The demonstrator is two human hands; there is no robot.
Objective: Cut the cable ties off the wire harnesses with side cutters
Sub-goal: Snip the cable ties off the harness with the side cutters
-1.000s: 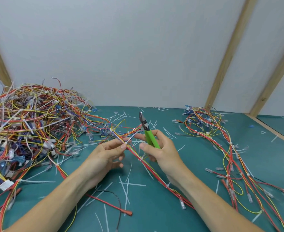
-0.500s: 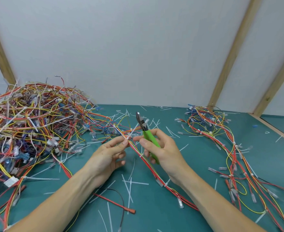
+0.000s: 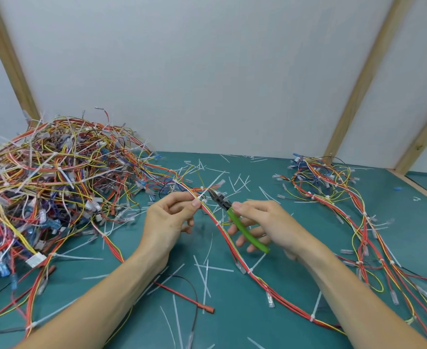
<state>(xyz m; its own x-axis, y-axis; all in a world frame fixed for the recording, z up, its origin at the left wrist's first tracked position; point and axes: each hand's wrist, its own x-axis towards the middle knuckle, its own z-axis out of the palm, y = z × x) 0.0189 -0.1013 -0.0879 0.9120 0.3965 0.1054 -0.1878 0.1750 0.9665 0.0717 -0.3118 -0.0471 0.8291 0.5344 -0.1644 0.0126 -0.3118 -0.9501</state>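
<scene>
Pinching the harness (image 3: pixel 228 238), left hand (image 3: pixel 168 220) steadies the tie (image 3: pixel 202 196); right hand (image 3: pixel 265 222), gripping the cutters (image 3: pixel 235 217), should nip only plastic.

I hold a thin bundle of red, orange and yellow wires (image 3: pixel 228 241) up off the teal tabletop; it slopes down toward my right. A white plastic cable tie (image 3: pixel 202 196) wraps it near its raised end. My green-handled side cutters (image 3: pixel 235 219) point their dark steel tip at that tie, just beside it.
</scene>
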